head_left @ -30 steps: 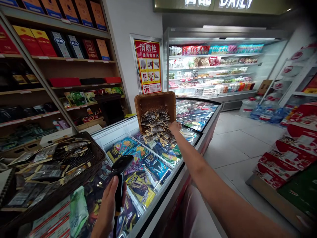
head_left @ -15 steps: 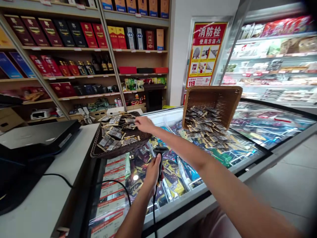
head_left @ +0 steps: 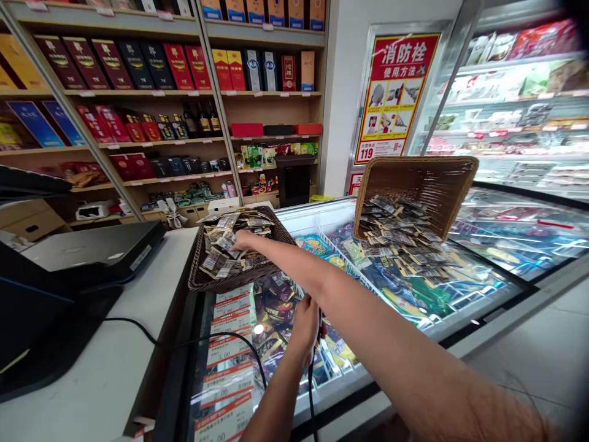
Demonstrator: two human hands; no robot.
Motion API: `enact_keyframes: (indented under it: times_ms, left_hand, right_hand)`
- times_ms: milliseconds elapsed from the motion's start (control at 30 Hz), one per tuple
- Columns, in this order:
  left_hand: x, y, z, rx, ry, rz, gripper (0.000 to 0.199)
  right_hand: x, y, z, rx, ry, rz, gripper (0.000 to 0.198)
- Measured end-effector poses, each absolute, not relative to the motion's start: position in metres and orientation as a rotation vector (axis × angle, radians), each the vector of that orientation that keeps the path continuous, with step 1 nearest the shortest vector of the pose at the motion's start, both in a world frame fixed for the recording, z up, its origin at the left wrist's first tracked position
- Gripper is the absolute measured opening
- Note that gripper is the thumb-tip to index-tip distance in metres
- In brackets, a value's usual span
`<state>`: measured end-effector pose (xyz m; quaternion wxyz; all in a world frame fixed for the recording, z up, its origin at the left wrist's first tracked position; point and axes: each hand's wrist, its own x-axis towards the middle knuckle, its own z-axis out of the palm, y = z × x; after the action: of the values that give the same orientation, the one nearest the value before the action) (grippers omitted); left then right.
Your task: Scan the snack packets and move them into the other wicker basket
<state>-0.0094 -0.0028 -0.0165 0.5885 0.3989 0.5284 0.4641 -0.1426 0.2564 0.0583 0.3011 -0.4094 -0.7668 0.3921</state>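
My left hand (head_left: 304, 326) is wrapped round the handle of a handheld barcode scanner (head_left: 319, 322), above the glass-topped freezer. My right forearm hides the scanner's head. From the handle a black cable (head_left: 311, 393) hangs down. My right hand (head_left: 243, 240) reaches into a dark brown woven basket (head_left: 196, 270), its fingers pinched at a small packet (head_left: 225, 241) among several others; the fingertips are partly hidden. Further right, a lighter brown wicker basket (head_left: 416, 175) lies tipped on its side on the freezer, with many small flat packets (head_left: 405, 236) spilling from its mouth.
Colourful bagged goods lie under the freezer's glass (head_left: 276, 313), and price labels (head_left: 227, 368) line its left end. At left, a white counter (head_left: 83, 362) carries a dark flat device (head_left: 96, 248). Behind are shelves of boxes (head_left: 138, 92) and a fire-hydrant poster (head_left: 396, 92).
My right hand has moved left and slightly down within the dark basket, onto other packets. The view has shifted a little left, and my right forearm now covers the scanner's head.
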Motion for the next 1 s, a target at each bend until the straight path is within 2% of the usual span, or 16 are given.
enact_keyframes:
  times_ms: [133,233,367,533,733,1000]
  left_hand:
    - [-0.007,0.001,-0.005,0.956,1.254,1.083,0.063]
    - [-0.007,0.000,0.001,0.949,1.253,1.117,0.067]
    - [-0.007,-0.002,0.007,0.972,1.226,1.148,0.065]
    - [-0.006,-0.005,0.014,0.980,1.218,1.148,0.062]
    - [-0.005,-0.005,0.023,0.996,1.194,1.149,0.064]
    - [-0.008,-0.008,0.023,1.165,1.057,1.071,0.063]
  right_hand:
    - [-0.082,0.241,0.077,-1.047,-1.856,1.226,0.044]
    - [-0.018,0.223,0.095,-0.968,-1.704,1.386,0.050]
    - [0.073,0.198,0.100,-0.883,-1.529,1.285,0.047]
    - [0.158,0.169,0.064,-0.835,-1.203,1.200,0.034]
    - [0.191,0.151,0.021,-0.858,-0.770,1.211,0.030]
    - [0.196,0.149,0.005,-1.074,-0.894,1.020,0.018]
